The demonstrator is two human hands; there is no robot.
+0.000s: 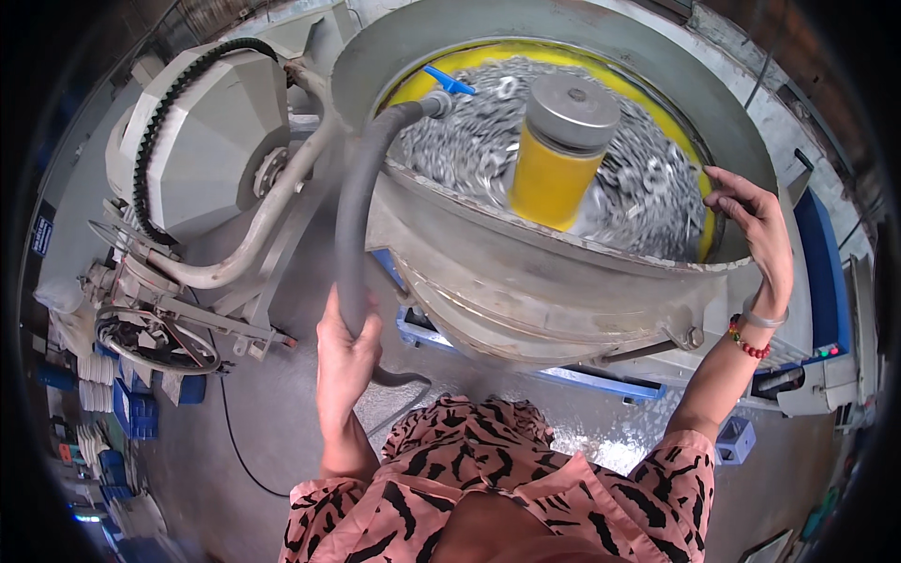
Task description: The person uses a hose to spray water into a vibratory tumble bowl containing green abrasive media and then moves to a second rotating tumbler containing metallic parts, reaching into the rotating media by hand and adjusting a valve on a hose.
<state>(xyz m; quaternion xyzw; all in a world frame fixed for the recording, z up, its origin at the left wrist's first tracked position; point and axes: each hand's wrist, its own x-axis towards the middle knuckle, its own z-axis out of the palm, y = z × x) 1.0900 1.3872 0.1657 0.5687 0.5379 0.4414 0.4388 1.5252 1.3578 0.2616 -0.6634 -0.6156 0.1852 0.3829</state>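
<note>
My left hand (pixel 348 349) is wrapped round a thick grey hose (pixel 355 220), which rises over the near rim of a large round tub (pixel 554 305). At the hose's end a metal valve with a blue lever handle (pixel 449 81) hangs over the tub's left side. Inside, a mass of small silvery metal pieces (pixel 649 183), blurred as if moving, surrounds a yellow centre post (pixel 554 178) with a metal cap. My right hand (pixel 751 214) reaches over the right rim beside the yellow lining, index finger stretched out and the others loosely bent. Nothing shows in its grasp.
Left of the tub stands a grey many-sided drum (pixel 211 141) with a black toothed belt and a curved pipe. Blue crates (pixel 137 408) and white stacks lie at the far left. The hose and a black cable (pixel 242 460) trail on the floor. A stool (pixel 735 439) stands low right.
</note>
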